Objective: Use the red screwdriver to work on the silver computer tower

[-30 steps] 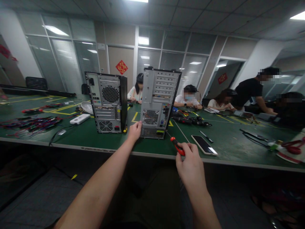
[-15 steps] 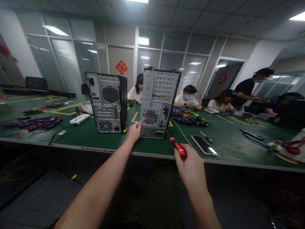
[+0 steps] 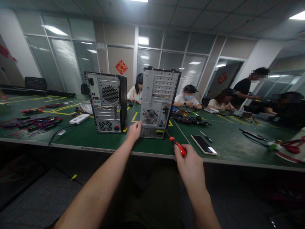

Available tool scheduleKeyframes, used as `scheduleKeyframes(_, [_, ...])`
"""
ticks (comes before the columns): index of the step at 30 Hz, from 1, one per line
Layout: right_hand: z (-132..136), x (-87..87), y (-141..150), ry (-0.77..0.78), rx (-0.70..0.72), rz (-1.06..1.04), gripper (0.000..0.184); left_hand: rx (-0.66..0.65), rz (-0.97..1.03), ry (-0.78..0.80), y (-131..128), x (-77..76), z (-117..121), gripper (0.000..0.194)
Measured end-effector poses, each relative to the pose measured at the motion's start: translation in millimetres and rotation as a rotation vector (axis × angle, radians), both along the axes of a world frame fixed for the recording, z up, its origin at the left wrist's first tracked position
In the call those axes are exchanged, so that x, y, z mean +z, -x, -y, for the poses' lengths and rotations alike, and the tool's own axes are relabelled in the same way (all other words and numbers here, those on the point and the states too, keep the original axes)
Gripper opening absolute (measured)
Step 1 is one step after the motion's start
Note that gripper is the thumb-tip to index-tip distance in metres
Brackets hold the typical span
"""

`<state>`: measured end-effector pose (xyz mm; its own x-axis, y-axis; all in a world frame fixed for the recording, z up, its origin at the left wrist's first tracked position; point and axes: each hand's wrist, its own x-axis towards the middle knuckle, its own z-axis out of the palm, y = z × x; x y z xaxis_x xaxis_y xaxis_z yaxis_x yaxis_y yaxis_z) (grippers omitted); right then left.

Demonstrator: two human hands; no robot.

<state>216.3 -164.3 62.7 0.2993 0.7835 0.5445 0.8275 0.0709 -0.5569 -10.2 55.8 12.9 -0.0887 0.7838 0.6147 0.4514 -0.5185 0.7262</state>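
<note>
A grey computer tower stands upright with its rear panel toward me. My left hand presses against its lower left edge, thumb at the near corner and fingers curled along the side, partly hidden. In my right hand is a red and black screwdriver. Its handle sits between thumb and fingers, and the thin shaft points up and left to the tower's lower right corner. Whether the tip sits in a screw is too small to tell. Left of my left hand stands a second, black-sided computer tower.
Right of the screwdriver lie a phone and a slim pen-like tool. Black cables lie behind them. Bundled wires and a white power strip are at left. Several people sit or stand across the green table.
My right thumb and fingers have shifted slightly on the screwdriver handle. My left hand and both towers stay put. The standing person at right has moved a little to the left.
</note>
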Motion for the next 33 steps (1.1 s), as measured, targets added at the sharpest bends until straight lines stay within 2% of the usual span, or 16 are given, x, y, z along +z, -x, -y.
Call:
scheduleKeyframes(3, [0.5, 1.2, 0.4, -0.015, -0.001, 0.005, 0.035, 0.002, -0.002, -0.001, -0.2, 0.5, 0.7, 0.060])
scheduleKeyframes(7, [2.0, 0.8, -0.8, -0.101, 0.005, 0.159, 0.030, 0.008, -0.008, -0.006, -0.3, -0.1, -0.2, 0.059])
scheduleKeyframes(12, [1.3, -1.6, -3.2, -0.099, 0.012, 0.245, 0.032, 0.012, -0.013, -0.003, -0.3, 0.0, -0.7, 0.059])
scheduleKeyframes(17, [-0.2, -0.4, -2.3, -0.083, 0.003, 0.124, 0.031, -0.015, 0.007, 0.000, 0.3, 0.6, 0.6, 0.058])
scheduleKeyframes(21, [-0.9, 1.6, 0.2, 0.031, 0.004, -0.036, 0.038, -0.016, 0.005, 0.012, 0.4, 1.0, 1.0, 0.058])
scheduleKeyframes(23, [-0.7, 2.0, 0.5, 0.058, 0.008, -0.048, 0.039, -0.002, -0.004, 0.010, 0.3, 1.3, 1.1, 0.057])
scheduleKeyframes(28, [0.2, -1.2, -2.7, -0.078, -0.015, 0.183, 0.031, -0.011, -0.004, 0.004, 0.8, 0.8, 0.6, 0.058])
scheduleKeyframes(33, [-1.2, -4.8, -4.5, -0.095, -0.009, 0.281, 0.031, -0.020, 0.002, -0.007, 1.0, -0.8, -0.7, 0.059])
